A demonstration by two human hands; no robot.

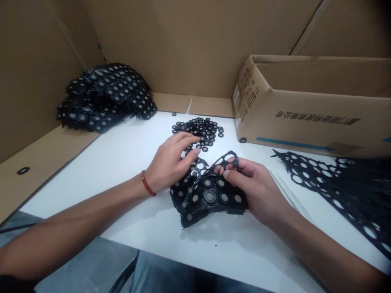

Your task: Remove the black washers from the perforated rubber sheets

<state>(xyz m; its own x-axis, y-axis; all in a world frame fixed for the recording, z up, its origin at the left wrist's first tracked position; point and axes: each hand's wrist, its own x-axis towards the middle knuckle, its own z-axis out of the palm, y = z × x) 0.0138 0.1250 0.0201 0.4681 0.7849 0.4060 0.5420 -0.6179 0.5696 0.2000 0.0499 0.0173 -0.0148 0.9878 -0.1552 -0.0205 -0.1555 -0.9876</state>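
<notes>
My right hand (255, 185) pinches the upper right part of a black rubber-like sheet (210, 198) between thumb and fingers. This sheet carries rows of round rings with pale centres, and its raised edge shows empty round holes. My left hand (174, 156), with a red bead bracelet (148, 183) at the wrist, reaches over the sheet's upper left side. Its fingers are stretched out, the thumb apart from them, and I see nothing held there. Just beyond its fingertips lies a pile of loose black rings (203, 129) on the white table (128, 162).
A big heap of ring-filled black sheets (106, 95) stands at the back left. Punched-out sheets (342, 183) full of holes spread along the right. An open cardboard box (314, 118) stands behind them. Stray rings lie near the box (242, 140) and on the left cardboard (23, 171).
</notes>
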